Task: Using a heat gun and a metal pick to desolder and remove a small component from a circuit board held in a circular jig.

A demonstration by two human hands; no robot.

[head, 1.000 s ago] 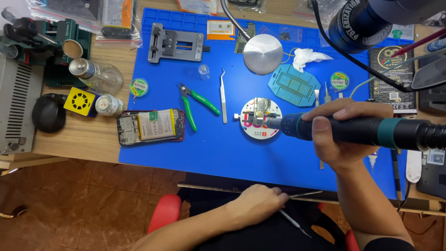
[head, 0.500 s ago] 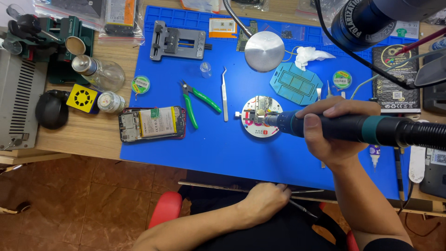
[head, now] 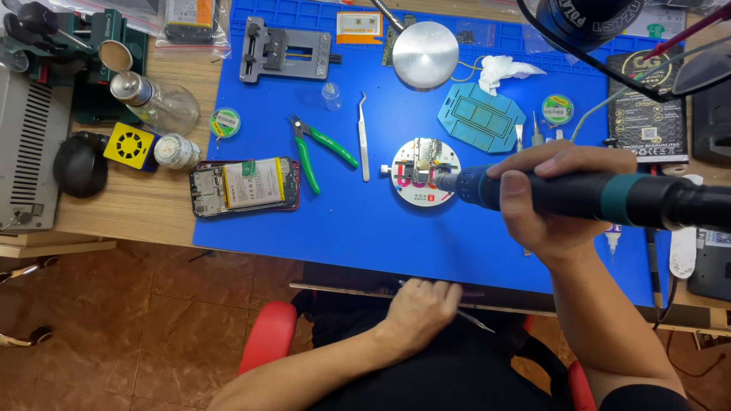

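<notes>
While the right hand point(head: 544, 202) grips a hot-air handle point(head: 594, 196) over the round fixture point(head: 415, 179) mid-mat, tweezers point(head: 363, 137), green cutters point(head: 316, 148) and an opened phone point(head: 244, 186) crowd leftward; bare blue mat point(head: 365, 236) lies frontward, where the left hand point(head: 419, 304) pinches a thin tool point(head: 472, 320) at the worktop's front edge.

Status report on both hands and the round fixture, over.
Right hand gripping hot-air tool, nozzle at round fixture. Left hand low at desk edge, holding thin tweezers. Nothing blocking the fixture.

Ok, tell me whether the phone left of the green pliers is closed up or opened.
Opened. The phone lies flat on the blue mat with its back cover off, so the battery and circuit board are exposed.
</notes>
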